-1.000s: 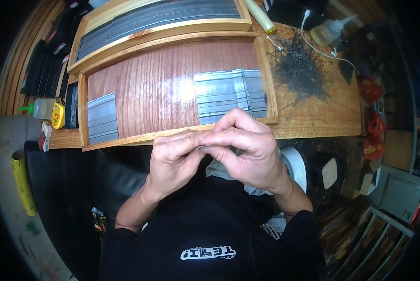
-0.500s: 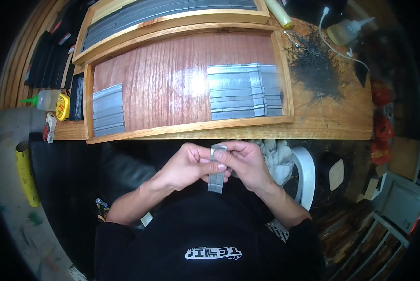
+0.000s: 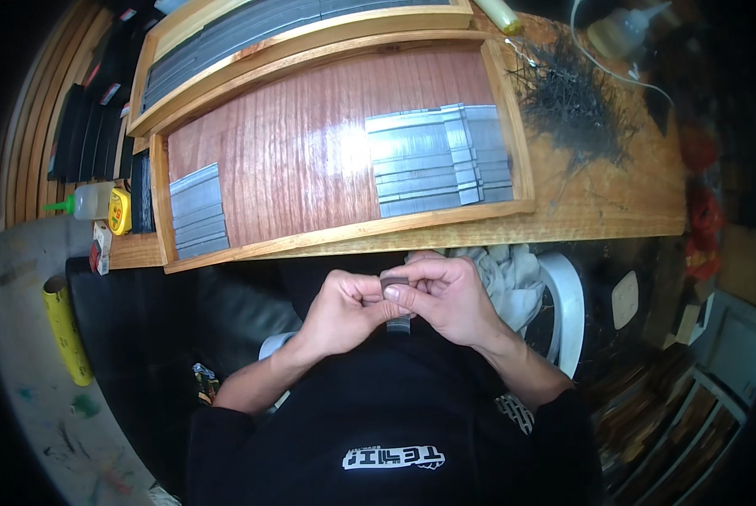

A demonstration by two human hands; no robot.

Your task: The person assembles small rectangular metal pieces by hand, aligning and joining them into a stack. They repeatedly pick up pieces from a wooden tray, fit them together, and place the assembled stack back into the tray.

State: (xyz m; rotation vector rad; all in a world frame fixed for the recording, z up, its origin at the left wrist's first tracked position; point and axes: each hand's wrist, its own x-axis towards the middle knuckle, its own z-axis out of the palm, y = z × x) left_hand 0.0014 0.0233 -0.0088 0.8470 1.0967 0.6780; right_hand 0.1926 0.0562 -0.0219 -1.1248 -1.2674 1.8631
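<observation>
Both hands meet just in front of the bench edge, around a small grey flat strip (image 3: 398, 325). My left hand (image 3: 344, 310) pinches it, thumb pointing right, with the fingers curled behind. My right hand (image 3: 445, 295) grips its upper end between thumb and forefinger, where a dark end (image 3: 394, 282) shows. The hands cover most of the strip's middle. Beyond them lies a shallow wooden tray (image 3: 353, 226) with a reddish wood base. Similar grey strips (image 3: 420, 169) lie in rows at its right, and a smaller stack (image 3: 199, 211) lies at its left.
Another wooden tray (image 3: 310, 48) of grey strips stands behind. A heap of thin dark shavings (image 3: 576, 105) and a clear squeeze bottle (image 3: 618, 34) sit at right. A green-tipped bottle (image 3: 91, 202) and yellow tape measure (image 3: 120, 211) are at left. A white cloth (image 3: 509, 287) hangs by a white curved chair arm (image 3: 566, 312).
The strip has tilted, so its dark end now faces up and less of its flat face shows. Both hands stay on it. The view has shifted slightly.
</observation>
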